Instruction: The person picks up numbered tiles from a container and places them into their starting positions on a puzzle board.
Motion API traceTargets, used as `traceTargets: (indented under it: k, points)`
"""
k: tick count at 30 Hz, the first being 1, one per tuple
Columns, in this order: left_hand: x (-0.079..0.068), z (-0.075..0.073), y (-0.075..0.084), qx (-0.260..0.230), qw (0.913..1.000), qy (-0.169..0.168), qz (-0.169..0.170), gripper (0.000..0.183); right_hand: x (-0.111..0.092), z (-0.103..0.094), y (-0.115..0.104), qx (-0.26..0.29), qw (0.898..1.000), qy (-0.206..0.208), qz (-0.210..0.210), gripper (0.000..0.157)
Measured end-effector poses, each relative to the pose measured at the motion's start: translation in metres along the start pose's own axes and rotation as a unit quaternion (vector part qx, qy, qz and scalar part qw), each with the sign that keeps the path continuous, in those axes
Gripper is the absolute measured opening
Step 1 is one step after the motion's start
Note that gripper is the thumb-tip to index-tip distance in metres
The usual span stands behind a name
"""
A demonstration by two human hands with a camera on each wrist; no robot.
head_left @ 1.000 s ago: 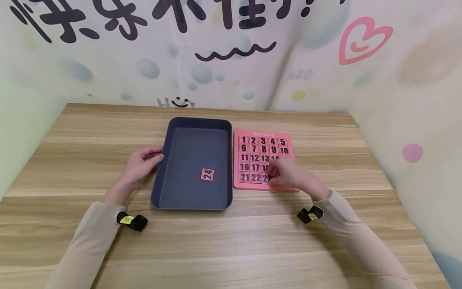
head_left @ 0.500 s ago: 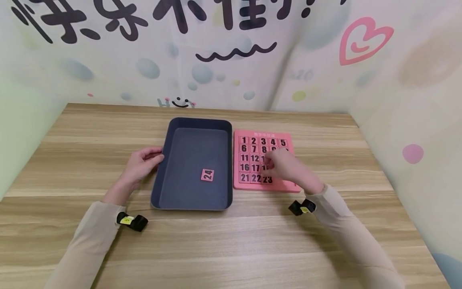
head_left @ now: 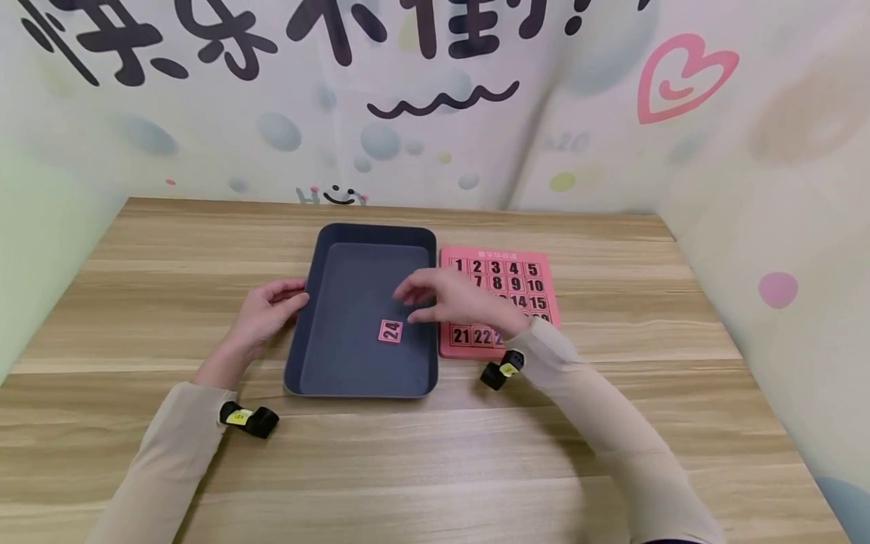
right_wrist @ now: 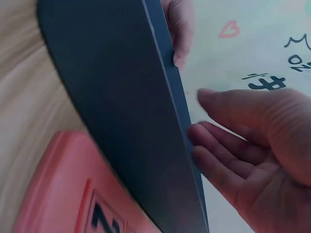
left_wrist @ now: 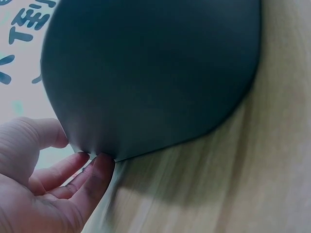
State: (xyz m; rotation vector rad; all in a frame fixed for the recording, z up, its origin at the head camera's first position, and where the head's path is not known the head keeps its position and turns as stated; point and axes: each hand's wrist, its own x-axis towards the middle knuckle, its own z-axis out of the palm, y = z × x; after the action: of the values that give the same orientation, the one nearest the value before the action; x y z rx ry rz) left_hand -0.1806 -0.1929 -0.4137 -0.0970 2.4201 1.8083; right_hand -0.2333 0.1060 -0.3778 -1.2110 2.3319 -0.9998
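Note:
In the head view, my left hand [head_left: 272, 310] holds the left rim of a dark blue-grey rectangular tray [head_left: 333, 363]. The left wrist view has that hand's thumb and fingertips [left_wrist: 103, 167] against the tray's edge. A pink tile marked 24 [head_left: 390, 331] lies turned sideways on the tray floor. Just above and right of it hovers my right hand [head_left: 451, 298], thumb and fingers apart with nothing between them, as the right wrist view also shows. Under my right wrist is a pink number board [head_left: 515, 266] with rows of numbered tiles, partly hidden by the hand.
The board stands close against the tray's right side on a wood-grain table [head_left: 435, 468]. Behind the table rises a pale printed wall [head_left: 435, 151]. A black wrist camera [head_left: 250, 420] sits on the left cuff, another black wrist camera [head_left: 501, 370] on the right.
My right hand has moved left from the lower right part of the board to over the tray's right side. My left hand, the tray and tile 24 have stayed in place.

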Motion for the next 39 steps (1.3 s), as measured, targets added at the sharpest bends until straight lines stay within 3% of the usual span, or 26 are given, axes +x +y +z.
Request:
traceTargets:
  k: [4, 11, 17, 27, 32, 39]
  points:
    - [-0.001, 0.000, 0.000, -0.003, 1.0000, 0.000, -0.002, 0.043, 0.014, 0.006, 0.002, -0.001, 0.998, -0.056, -0.024, 0.034]
    - [0.000, 0.000, -0.002, -0.012, 0.9999, 0.000, -0.001, 0.043, 0.026, 0.016, 0.000, -0.034, 0.994, -0.106, -0.015, 0.038]
    - [0.001, 0.000, -0.004, -0.015, 0.9999, 0.000, -0.005, 0.044, 0.027, 0.025, -0.001, -0.088, 0.993, -0.078, -0.024, 0.037]
    - [0.000, 0.000, -0.002, -0.024, 0.9997, -0.001, -0.001, 0.044, 0.026, 0.033, -0.010, -0.161, 0.984, -0.067, 0.030, 0.030]
    - [0.000, 0.000, -0.001, -0.019, 0.9998, -0.001, 0.000, 0.043, 0.024, 0.033, -0.012, -0.165, 0.983, -0.066, 0.035, 0.027]
    - [0.000, 0.001, -0.001, -0.025, 0.9997, 0.000, 0.002, 0.044, 0.008, 0.014, -0.017, -0.132, 0.991, -0.009, 0.031, 0.027]
